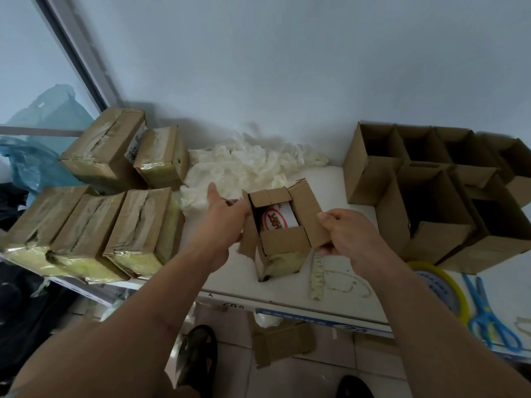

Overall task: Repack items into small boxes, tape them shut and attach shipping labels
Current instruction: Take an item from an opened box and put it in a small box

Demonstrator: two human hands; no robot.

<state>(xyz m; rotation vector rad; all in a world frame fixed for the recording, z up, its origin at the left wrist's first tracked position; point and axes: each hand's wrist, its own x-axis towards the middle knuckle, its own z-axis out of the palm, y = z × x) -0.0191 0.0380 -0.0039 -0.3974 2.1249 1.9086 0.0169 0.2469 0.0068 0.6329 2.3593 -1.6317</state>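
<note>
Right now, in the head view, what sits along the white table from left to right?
Taped brown cardboard boxes → crumpled white plastic wrap → small open cardboard box held by left hand and right hand → empty open cardboard boxes → yellow tape roll → blue scissors.

A white desk (339, 179) stands against a pale wall. At its left end lie five taped boxes (143, 231), three in a front row touching side by side and two behind them. Behind the middle, a heap of white plastic bags (244, 165) lies by the wall. In the middle stands a small open box (283, 245) with a white item (277, 218) inside. Just right of it lies a strip of labels (317, 275). At the right end stand several empty open boxes (425, 196), touching one another. In front of those lie a tape roll (442, 288) and blue scissors (488, 314).
</note>
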